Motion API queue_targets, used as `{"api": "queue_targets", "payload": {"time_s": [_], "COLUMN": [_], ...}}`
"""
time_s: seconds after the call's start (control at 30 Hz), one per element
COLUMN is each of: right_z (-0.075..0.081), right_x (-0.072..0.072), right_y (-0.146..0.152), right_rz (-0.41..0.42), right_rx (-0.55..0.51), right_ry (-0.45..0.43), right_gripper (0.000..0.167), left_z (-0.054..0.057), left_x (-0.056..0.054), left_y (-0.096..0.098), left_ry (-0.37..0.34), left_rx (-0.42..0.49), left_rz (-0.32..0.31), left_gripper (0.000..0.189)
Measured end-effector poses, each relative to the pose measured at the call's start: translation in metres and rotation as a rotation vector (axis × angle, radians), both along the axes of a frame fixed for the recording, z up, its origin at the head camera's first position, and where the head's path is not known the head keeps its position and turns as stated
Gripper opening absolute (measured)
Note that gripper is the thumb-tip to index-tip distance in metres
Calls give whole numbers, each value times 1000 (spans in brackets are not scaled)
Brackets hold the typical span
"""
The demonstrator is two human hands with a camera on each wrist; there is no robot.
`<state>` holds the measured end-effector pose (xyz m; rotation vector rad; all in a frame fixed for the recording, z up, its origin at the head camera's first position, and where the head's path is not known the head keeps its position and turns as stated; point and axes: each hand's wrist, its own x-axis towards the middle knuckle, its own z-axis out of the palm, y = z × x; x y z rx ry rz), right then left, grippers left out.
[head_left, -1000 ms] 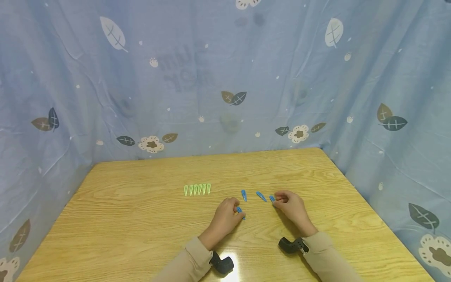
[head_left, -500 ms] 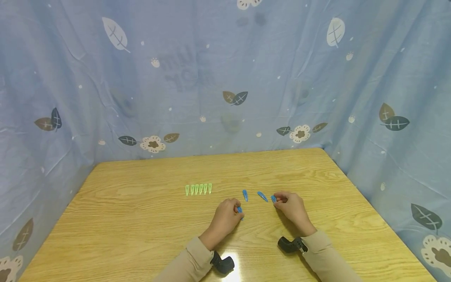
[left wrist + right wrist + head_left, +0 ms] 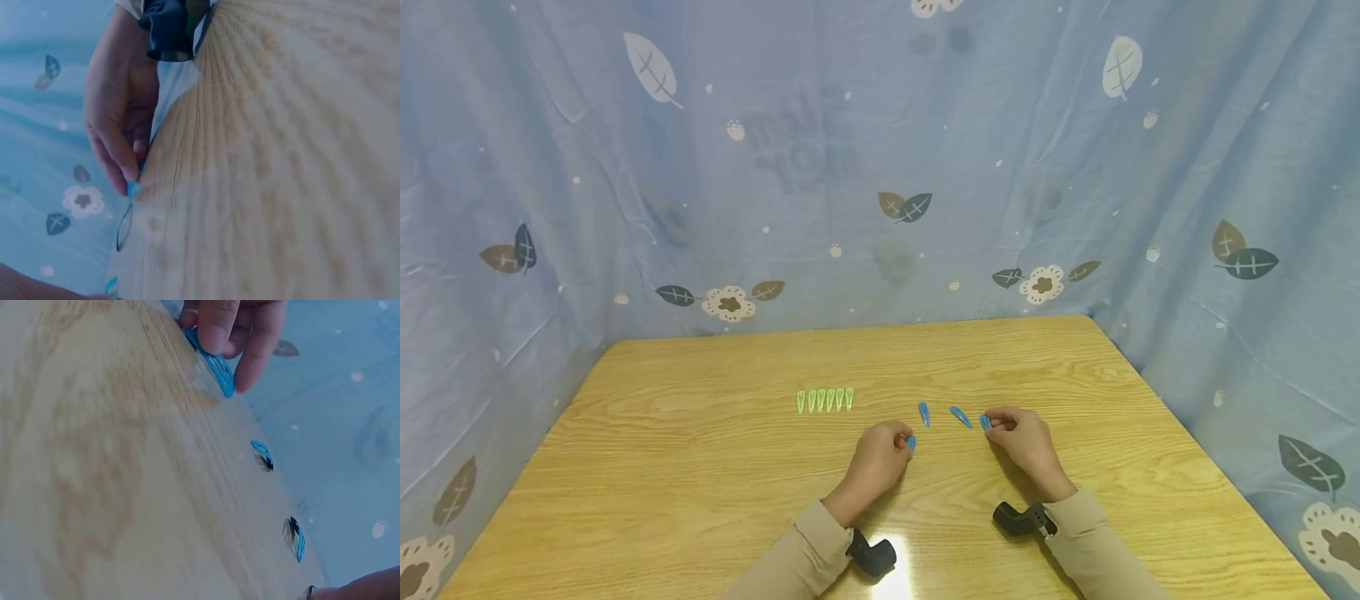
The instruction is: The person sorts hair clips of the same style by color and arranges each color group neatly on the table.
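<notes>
My left hand (image 3: 877,457) pinches a blue snap hair clip (image 3: 912,443) between thumb and fingers, close over the table. Only part of that clip shows past the fingertips. On the right, my right hand (image 3: 1026,442) grips another blue snap clip (image 3: 986,422) by its side. In the right wrist view this clip (image 3: 220,370) lies along the wood beneath the thumb. Between the hands lie two more blue clips: one nearly upright in the head view (image 3: 924,414), the other slanted (image 3: 961,417), near the right hand's clip.
A neat row of several pale green hair clips (image 3: 825,400) lies left of the blue ones. The wooden table (image 3: 700,467) ends at a blue patterned curtain (image 3: 820,275) behind and at both sides. Black wrist mounts (image 3: 872,557) sit below both hands.
The blue clip in my left hand has turned, and less of it shows beyond the thumb. My right hand holds its clip in nearly the same spot. The head view has shifted slightly.
</notes>
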<state>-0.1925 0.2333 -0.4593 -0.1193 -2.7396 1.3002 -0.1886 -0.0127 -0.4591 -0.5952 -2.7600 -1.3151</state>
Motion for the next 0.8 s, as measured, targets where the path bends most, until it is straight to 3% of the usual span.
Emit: {"api": "queue_targets", "payload": {"time_s": [0.27, 0.4, 0.67, 0.8], "right_z": [2, 2, 2, 2], "right_x": [2, 2, 3, 3], "right_y": [-1, -1, -1, -2], "right_rz": [-9, -9, -6, -2], "right_rx": [-16, -20, 6, 23], "right_ry": [-18, -21, -15, -3], "right_gripper": [26, 26, 27, 27], "left_z": [-7, -9, -12, -13], "left_x": [-5, -5, -6, -9], "left_y": [-18, -32, -74, -96], "left_ry": [-121, -120, -67, -42], "left_rx": [144, 177, 197, 204], "left_rz": [-78, -95, -54, 12], "left_gripper": [30, 32, 30, 30]}}
